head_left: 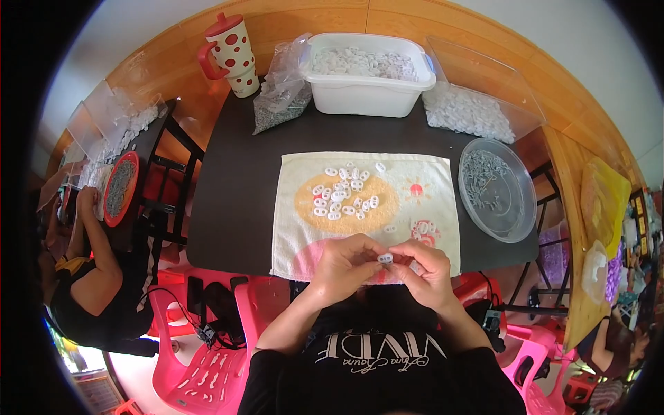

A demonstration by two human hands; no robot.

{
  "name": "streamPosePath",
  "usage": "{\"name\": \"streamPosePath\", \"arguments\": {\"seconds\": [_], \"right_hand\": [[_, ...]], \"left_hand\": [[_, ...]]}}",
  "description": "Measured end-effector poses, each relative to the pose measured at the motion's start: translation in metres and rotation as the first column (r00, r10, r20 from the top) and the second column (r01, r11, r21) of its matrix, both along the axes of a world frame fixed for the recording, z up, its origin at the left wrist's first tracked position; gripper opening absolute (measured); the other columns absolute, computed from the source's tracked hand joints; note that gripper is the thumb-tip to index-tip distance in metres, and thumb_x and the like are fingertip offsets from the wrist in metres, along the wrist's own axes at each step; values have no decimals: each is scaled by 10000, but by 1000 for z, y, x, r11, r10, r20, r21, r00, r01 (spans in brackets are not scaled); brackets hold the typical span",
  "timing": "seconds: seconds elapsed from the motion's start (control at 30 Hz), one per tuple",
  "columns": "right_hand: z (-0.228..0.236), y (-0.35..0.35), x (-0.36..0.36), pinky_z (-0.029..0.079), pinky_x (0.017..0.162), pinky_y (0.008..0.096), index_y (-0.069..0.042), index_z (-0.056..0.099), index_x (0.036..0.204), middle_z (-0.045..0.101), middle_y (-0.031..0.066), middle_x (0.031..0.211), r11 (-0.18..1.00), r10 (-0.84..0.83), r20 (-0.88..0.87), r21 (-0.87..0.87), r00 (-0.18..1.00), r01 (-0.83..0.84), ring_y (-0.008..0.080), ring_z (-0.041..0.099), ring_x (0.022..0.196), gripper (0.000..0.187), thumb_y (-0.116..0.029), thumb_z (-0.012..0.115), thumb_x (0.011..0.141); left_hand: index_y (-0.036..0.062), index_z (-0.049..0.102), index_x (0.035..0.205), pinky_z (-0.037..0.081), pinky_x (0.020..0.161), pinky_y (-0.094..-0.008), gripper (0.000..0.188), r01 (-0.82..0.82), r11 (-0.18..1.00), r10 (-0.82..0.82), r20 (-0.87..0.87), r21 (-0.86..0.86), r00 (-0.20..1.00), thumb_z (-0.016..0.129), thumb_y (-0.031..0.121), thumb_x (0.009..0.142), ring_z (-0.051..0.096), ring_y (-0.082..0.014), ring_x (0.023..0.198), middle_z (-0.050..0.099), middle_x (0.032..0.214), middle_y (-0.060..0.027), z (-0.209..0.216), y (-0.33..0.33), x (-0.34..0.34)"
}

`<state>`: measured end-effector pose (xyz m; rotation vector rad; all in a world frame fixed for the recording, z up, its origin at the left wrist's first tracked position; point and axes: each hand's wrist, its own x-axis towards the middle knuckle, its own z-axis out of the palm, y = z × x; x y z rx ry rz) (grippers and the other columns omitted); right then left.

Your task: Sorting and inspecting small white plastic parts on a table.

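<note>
Over the near edge of a cream towel (366,270), my left hand (347,268) and my right hand (427,271) meet. Between their fingertips is a small white oval plastic piece (385,258) with two dark holes, pinched from both sides. Whether my right fingers also hold a tiny metal part cannot be made out. Farther up the towel lies a loose cluster of similar white pieces (337,196), some overlapping. A smaller group of white pieces (425,228) sits just beyond my right hand, partly screened by it.
A white tub (366,97) of white parts stands at the back, beside a bag of grey metal parts (280,107) and a spotted tumbler (234,55). A clear bin (470,111) holds white parts. At right is a round tray (515,218) of metal parts. A co-worker (97,277) sits left.
</note>
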<state>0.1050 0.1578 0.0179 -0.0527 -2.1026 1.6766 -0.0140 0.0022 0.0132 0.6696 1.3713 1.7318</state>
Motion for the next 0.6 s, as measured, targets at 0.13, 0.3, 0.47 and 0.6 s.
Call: {"name": "streamPosePath", "arguments": {"seconds": [0.13, 0.3, 0.47, 0.6], "right_hand": [[-9, 5, -5, 518, 644, 304, 30, 643, 991, 663, 124, 834, 961, -30, -64, 272, 997, 47, 239, 675, 743, 237, 147, 634, 785], [-20, 4, -8, 528, 617, 369, 21, 635, 872, 657, 147, 863, 843, -27, -153, 527, 988, 105, 324, 658, 721, 237, 153, 608, 678], [-21, 10, -7, 489, 555, 370, 3, 622, 821, 633, 109, 866, 753, 25, -175, 651, 984, 96, 280, 626, 714, 204, 94, 632, 638], [-23, 9, -4, 471, 599, 395, -44, 543, 790, 534, 98, 882, 726, 84, -115, 688, 990, 18, 294, 586, 799, 178, -21, 647, 647]], "left_hand": [[-57, 650, 1033, 579, 721, -288, 202, -29, 993, -2, -264, -115, 964, 633, -128, 845, 693, -157, 864, 697, 965, -113, 3, 3, 1], [-43, 636, 937, 535, 696, -413, 261, -9, 997, 77, -893, 81, 444, 627, -129, 691, 638, -378, 809, 652, 920, -203, -5, 5, -4], [-58, 614, 934, 531, 701, -423, 266, 35, 996, 58, -921, 78, 386, 606, -110, 673, 622, -373, 835, 627, 937, -200, -5, 3, -4], [-74, 616, 915, 518, 661, -412, 268, 43, 992, 96, -921, 120, 378, 620, -135, 655, 605, -357, 763, 620, 889, -184, -9, 3, -4]]}}
